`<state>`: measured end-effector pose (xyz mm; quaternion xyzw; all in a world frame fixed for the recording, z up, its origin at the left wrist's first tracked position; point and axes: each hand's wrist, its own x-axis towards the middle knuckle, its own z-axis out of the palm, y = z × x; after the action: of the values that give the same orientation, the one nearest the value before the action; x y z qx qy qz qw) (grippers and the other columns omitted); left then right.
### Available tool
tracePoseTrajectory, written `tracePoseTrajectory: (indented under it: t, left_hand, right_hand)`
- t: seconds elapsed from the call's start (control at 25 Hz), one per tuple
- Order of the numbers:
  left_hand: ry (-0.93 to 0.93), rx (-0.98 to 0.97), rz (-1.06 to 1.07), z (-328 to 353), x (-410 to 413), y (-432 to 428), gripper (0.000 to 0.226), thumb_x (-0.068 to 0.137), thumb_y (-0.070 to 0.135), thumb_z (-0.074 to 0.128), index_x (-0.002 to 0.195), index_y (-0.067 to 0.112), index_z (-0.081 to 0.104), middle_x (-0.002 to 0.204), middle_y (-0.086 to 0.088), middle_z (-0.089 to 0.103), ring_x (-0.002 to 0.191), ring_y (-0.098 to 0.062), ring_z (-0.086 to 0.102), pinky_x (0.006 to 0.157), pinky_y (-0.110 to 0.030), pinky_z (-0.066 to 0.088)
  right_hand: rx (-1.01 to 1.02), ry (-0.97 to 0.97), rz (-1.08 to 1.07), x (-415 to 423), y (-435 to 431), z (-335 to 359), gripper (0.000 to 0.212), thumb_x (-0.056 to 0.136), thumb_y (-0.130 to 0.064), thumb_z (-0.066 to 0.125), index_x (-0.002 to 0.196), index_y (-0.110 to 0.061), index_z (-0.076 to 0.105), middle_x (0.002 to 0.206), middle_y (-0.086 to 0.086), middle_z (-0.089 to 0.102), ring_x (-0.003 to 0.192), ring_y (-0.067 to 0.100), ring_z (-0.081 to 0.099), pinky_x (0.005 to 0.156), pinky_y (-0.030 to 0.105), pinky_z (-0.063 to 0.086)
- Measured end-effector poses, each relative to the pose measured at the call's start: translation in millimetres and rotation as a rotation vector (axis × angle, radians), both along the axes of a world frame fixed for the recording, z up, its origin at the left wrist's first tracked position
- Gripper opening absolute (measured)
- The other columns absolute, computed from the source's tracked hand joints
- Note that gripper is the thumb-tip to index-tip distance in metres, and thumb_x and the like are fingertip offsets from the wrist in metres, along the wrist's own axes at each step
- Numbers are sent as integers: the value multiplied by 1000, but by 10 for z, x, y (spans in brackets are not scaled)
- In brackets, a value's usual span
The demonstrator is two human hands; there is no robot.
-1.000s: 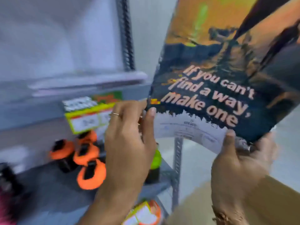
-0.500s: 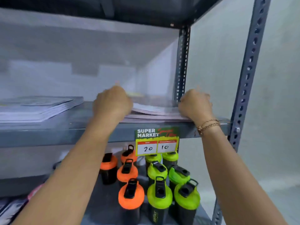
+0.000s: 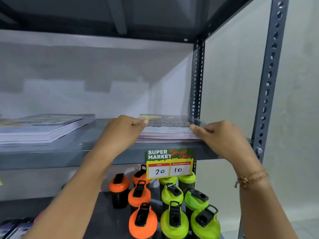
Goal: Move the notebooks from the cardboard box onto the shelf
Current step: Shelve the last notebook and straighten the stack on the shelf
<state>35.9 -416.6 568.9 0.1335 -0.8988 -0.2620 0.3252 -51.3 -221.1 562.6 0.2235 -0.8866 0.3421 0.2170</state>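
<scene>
Hands (image 3: 124, 130) drawn back, fingers (image 3: 198, 128) pinching top notebook (image 3: 168, 124), tag (image 3: 170, 163) "SUPER MARKET".

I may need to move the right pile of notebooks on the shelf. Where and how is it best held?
Hold the right pile of notebooks at its two short side edges, coming from the front, grip under the bottom book. It lies flat at the shelf edge, sides free.

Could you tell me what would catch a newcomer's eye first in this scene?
Probably the bright orange bottles and green bottles on the lower shelf, under a price tag. Above, the left hand and right hand rest on a notebook stack.
</scene>
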Motion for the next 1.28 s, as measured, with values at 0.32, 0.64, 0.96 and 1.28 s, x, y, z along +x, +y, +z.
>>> tracePoseTrajectory:
  t: [0.32, 0.64, 0.96, 1.28]
  left_hand:
    - [-10, -89, -106, -2, 19, 1, 27, 85, 33, 64, 108, 21, 73, 123, 10, 67, 114, -5, 57, 85, -14, 33]
    - [46, -66, -48, -65, -1, -54, 39, 79, 31, 71, 115, 18, 69, 126, 3, 66, 113, -7, 57, 87, -16, 34]
    - [58, -27, 11, -61, -23, -29, 38, 77, 29, 74, 112, 15, 70, 122, 0, 69, 111, -12, 60, 85, -18, 36]
    - [120, -23, 44, -77, -31, 8, 38, 77, 25, 75, 113, 13, 70, 123, -2, 68, 104, -10, 58, 85, -18, 36]
  right_hand:
    - [-109, 48, 89, 47, 186, -38, 21, 78, -31, 72, 93, -16, 76, 106, 14, 74, 95, 28, 65, 68, 32, 51]
    - [-149, 90, 44, -19, 223, -103, 31, 79, -30, 72, 109, -20, 70, 111, 8, 72, 93, 20, 63, 61, 19, 39]
    - [-120, 61, 69, -163, 248, -82, 32, 81, -28, 71, 111, -16, 69, 118, 8, 69, 114, 25, 58, 86, 27, 47]
    - [-110, 48, 116, -237, 237, -67, 34, 83, -24, 68, 115, -12, 66, 129, 7, 63, 120, 21, 55, 85, 15, 33]
